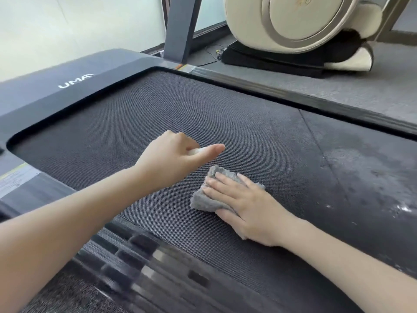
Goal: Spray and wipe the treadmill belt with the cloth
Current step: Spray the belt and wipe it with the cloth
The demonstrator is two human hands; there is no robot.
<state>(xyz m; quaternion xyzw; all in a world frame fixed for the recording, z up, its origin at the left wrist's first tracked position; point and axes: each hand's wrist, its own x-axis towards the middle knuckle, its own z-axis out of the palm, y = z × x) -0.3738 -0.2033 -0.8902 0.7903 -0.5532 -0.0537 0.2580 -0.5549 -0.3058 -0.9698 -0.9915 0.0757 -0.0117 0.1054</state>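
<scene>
Both of my hands are out over the treadmill belt [135, 123]. My right hand [243, 206] lies flat, fingers straight and close together, pressing on the grey cloth [200, 201]. The cloth is bunched on the belt, nearer the near edge than the far one, about midway along the stretch in view, and its fuzzy edges poke out beyond my fingertips and past my thumb.

My left hand [178, 159] hovers just beyond the cloth, towards the front end. Its fingers are curled round a small white object [195, 151] and the thumb sticks out straight; most of that object is hidden in my fist, so I cannot tell what it is.

Towards the right end the belt carries pale, mottled patches [361, 166] and a few white specks [404, 208], while the weave around my hands is evenly dark. At the front end sits the grey motor cover [67, 86] with white lettering, and a dark upright post [180, 30] rises from its far corner. The ribbed side rail [146, 263] along the near edge is blurred. Beyond the far rail [293, 96], a cream and gold rounded machine [304, 23] stands on the grey floor [338, 80].
</scene>
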